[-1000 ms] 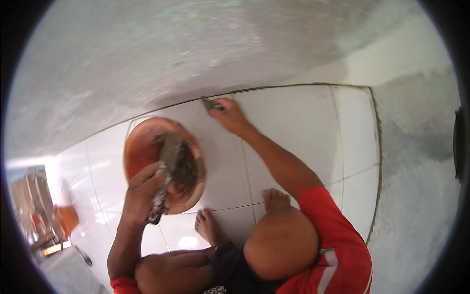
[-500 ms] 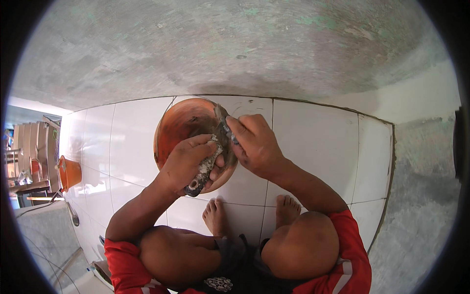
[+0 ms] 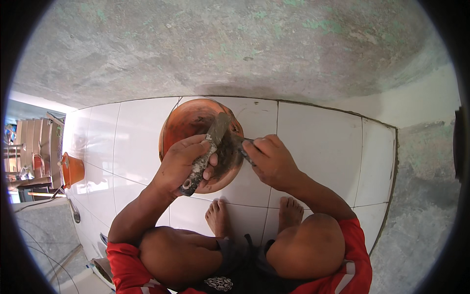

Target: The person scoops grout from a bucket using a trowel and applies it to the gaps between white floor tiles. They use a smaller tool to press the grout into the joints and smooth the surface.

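An orange bucket [image 3: 178, 120], smeared inside with dark grey residue, stands on the white tiles in front of me. My left hand [image 3: 178, 161] is closed around the crusted, dark handle of a putty knife [image 3: 220, 126]; its grey-coated blade points up and away over the bucket. In my right hand [image 3: 273, 162], at the bucket's right rim, is a second scraper with a dark handle [image 3: 247, 153]. Its blade reaches in over the rim, partly lost against the bucket's dark inside. The two blades are apart.
A grey plastered wall [image 3: 196, 54] rises just beyond the bucket, and another wall [image 3: 426, 171] stands to the right. My bare feet [image 3: 218, 218] are on the tiles close to the bucket. Far left are a smaller orange bucket [image 3: 73, 170] and stacked brown boards [image 3: 41, 147].
My right hand has drawn back toward me and to the right, parting its scraper from the left one. The left putty knife's blade now shows in full; my left hand stays nearly in place.
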